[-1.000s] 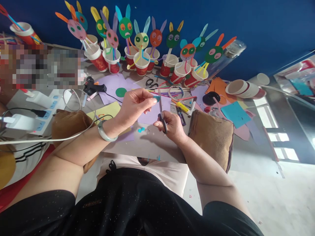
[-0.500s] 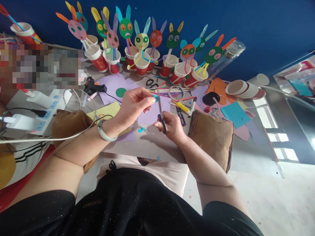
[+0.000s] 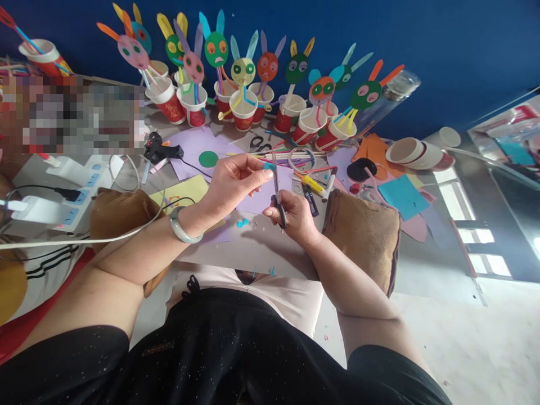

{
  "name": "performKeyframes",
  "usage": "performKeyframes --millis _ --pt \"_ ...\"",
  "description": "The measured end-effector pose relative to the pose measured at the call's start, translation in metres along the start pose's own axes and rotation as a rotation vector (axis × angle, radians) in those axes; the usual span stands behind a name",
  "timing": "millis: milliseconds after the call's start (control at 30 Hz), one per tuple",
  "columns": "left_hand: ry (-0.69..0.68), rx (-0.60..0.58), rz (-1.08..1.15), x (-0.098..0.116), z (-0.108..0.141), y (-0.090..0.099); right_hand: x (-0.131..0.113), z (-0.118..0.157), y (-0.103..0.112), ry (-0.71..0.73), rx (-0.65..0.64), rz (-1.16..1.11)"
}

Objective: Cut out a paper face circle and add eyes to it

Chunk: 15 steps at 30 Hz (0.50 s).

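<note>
Between thumb and forefinger, my left hand (image 3: 236,183) pinches a small piece of blue paper (image 3: 269,166). My right hand (image 3: 295,216) grips a pair of scissors (image 3: 277,191) by the dark handles, blades pointing up. The blades stand right at the blue paper's edge; whether they are cutting into it I cannot tell. Below my hands, small blue paper dots (image 3: 242,223) lie on the table (image 3: 253,247). A sheet of purple paper (image 3: 257,205) lies beneath my fingers.
Red paper cups (image 3: 243,112) holding paper rabbit figures line the back. Left are a black glue gun (image 3: 162,151), a white power strip (image 3: 80,191) and cables. A brown cushion (image 3: 363,242) lies by my right arm, with a yellow glue stick (image 3: 314,184) and blue paper sheet (image 3: 404,197) nearby.
My left hand has shifted slightly right with the blue paper and turned a little, closer to the blades. The right hand with the scissors has barely moved.
</note>
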<state>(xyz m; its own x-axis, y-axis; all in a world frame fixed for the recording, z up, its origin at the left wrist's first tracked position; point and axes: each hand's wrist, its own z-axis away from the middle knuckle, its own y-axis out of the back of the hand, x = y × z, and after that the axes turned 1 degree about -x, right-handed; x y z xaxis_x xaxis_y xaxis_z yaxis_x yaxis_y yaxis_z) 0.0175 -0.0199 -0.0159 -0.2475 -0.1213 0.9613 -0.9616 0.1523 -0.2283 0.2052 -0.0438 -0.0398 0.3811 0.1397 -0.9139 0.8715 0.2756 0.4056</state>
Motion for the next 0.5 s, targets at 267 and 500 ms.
performKeyframes --millis 267,500 --pt "-0.019 0.014 -0.027 0.0017 -0.0003 0.0018 0.0006 -0.0005 -0.0016 -0.010 -0.013 -0.009" --pt "-0.066 -0.003 -0.107 0.0007 -0.0012 0.0048 0.0024 -0.0019 0.0001 0.005 -0.029 -0.002"
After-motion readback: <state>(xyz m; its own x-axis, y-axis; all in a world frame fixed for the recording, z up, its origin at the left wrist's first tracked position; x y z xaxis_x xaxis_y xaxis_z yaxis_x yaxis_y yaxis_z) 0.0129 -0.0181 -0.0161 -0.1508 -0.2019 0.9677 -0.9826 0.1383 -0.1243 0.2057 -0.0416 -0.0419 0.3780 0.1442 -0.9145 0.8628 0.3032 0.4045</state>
